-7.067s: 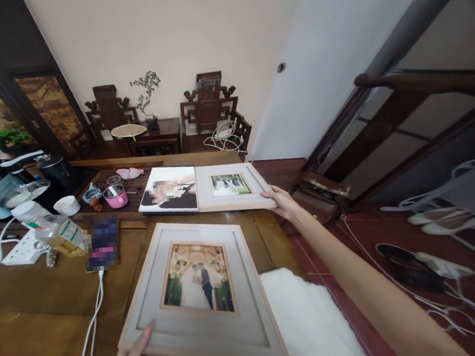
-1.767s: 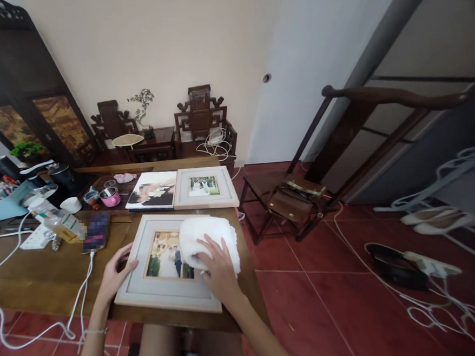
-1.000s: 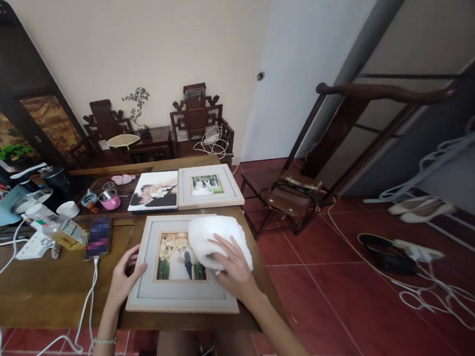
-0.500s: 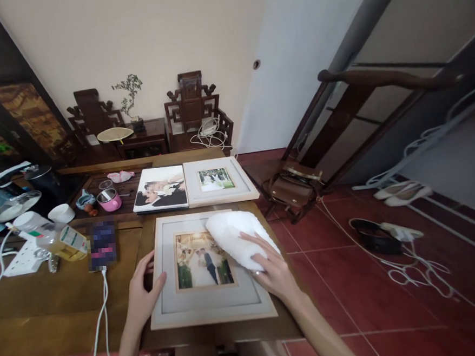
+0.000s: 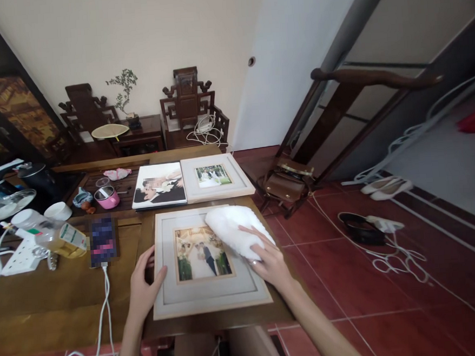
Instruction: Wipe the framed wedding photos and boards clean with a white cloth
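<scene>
A light wooden picture frame [image 5: 213,301] with a wedding photo inside lies flat near the table's front edge. My left hand [image 5: 145,287] holds its left edge, thumb on the front border and fingers around the side. A fluffy white cloth [image 5: 228,227] covers the upper right part of the frame. My right hand [image 5: 270,262] grips this cloth and presses it against the frame, its fingers spread over the top. The cloth hides the frame's upper right border and touches the photo's corner.
Behind lie another framed photo [image 5: 241,183] and a photo album [image 5: 159,186]. On the left are a phone [image 5: 102,239] on a cable, an oil-like bottle [image 5: 65,239], a power strip [image 5: 21,258] and a pink cup [image 5: 107,198]. A wooden chair [image 5: 326,117] stands to the right.
The whole view has shifted slightly. My right hand and the cloth stay on the frame's upper right part with hardly any movement. My left hand keeps its hold on the left edge.
</scene>
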Demonstrator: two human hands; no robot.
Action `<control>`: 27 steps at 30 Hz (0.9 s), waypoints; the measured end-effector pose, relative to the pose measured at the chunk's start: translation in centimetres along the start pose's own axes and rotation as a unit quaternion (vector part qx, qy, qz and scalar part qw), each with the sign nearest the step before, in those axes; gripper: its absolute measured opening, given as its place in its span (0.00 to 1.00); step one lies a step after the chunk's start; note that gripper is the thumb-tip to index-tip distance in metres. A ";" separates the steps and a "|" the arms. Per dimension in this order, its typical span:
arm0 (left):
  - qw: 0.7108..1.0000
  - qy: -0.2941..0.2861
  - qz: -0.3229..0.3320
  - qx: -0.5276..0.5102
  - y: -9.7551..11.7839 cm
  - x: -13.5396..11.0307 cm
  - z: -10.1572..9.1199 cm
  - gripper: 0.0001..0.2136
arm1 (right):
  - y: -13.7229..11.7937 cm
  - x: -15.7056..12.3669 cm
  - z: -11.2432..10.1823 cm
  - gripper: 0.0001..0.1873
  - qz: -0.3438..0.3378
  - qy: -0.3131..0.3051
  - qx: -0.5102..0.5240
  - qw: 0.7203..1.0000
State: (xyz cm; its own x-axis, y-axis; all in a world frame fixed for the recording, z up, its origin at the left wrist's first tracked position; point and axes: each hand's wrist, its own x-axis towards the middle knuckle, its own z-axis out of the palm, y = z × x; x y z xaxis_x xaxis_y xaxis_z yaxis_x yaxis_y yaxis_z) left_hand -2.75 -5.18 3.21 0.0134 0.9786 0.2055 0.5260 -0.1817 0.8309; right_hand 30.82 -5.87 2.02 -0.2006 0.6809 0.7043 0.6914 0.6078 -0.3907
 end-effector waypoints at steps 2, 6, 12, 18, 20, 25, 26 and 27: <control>1.000 -0.002 -0.001 0.001 0.0 0.0 -0.1 0.25 | 0.1 -0.1 0.0 0.08 -0.003 -0.002 -0.008 1.000; 0.999 -0.025 -0.023 -0.020 0.1 0.2 -0.2 0.29 | 0.1 -0.2 0.0 0.10 -0.004 -0.004 -0.024 1.000; 0.998 -0.008 0.035 0.054 0.0 1.1 0.8 0.27 | -0.1 -0.1 0.0 0.15 0.024 -0.026 -0.028 0.999; 0.992 -0.009 0.085 0.089 -0.7 1.4 2.6 0.28 | -0.2 0.4 -0.3 0.09 0.085 0.020 -0.007 0.996; 0.992 -0.012 0.091 0.090 -0.7 1.2 2.9 0.28 | -0.1 1.0 -0.5 0.09 0.107 0.039 -0.005 0.993; 0.985 -0.030 0.149 0.087 -0.2 1.0 3.3 0.26 | 0.1 3.2 0.4 0.17 0.096 -0.013 -0.045 0.994; 0.981 -0.037 0.171 0.085 0.0 1.0 3.4 0.25 | 0.1 3.6 0.7 0.21 0.088 -0.046 -0.067 0.993; 0.977 -0.043 0.192 0.084 0.1 1.0 3.5 0.25 | 0.1 3.9 1.0 0.25 0.082 -0.076 -0.089 0.990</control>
State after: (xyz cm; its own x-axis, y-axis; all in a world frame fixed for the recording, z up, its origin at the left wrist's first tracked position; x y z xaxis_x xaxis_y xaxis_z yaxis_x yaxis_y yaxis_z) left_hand 0.28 -3.90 1.69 0.3039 0.8476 0.4349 0.6011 -0.5248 0.6027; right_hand 29.39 -2.75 4.13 -0.1682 0.8268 0.5368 0.8321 0.4110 -0.3723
